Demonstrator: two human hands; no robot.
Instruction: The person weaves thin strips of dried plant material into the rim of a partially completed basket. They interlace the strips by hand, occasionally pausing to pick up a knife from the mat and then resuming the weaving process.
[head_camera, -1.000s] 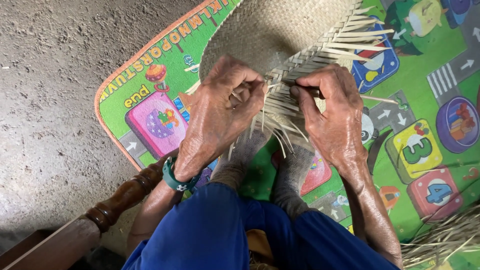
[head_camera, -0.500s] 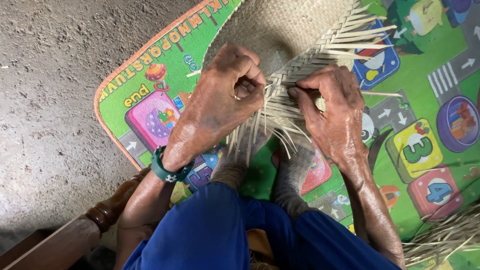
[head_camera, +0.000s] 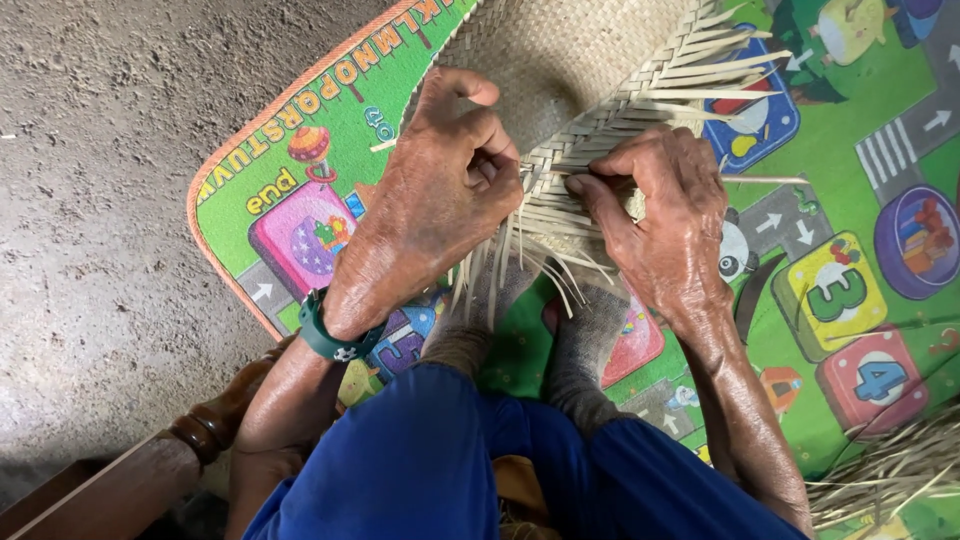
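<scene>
The left hand (head_camera: 440, 190) is clenched in a fist-like grip on a few pale strips (head_camera: 500, 262) at the unfinished edge of a woven mat (head_camera: 560, 60). The thumb is raised and the fingers curl in toward the palm, seemingly to keep those strips taut and out of the way. Just across the edge from this grip, the right hand (head_camera: 665, 215) pinches the braided rim, with its thumb and forefinger closed on a strip at the point where the weave ends; holding it there appears to lock the last crossing so it does not slip.

Below both grips, loose strip ends fan down over two grey-socked feet (head_camera: 535, 325), which rest on the hanging fringe and likely steady the work. Beyond the grips the finished weave rises away from the person, and more free ends (head_camera: 735, 75) stick out along its right border.

Under the mat lies a green play mat (head_camera: 300, 150) with an orange edge, on a rough grey floor (head_camera: 100, 200). A green wristband (head_camera: 325, 335) circles the left wrist. Blue trousers (head_camera: 430, 460) fill the near view, a turned wooden leg (head_camera: 200, 430) stands to the near left, and a heap of spare strips (head_camera: 890, 470) lies to the near right.
</scene>
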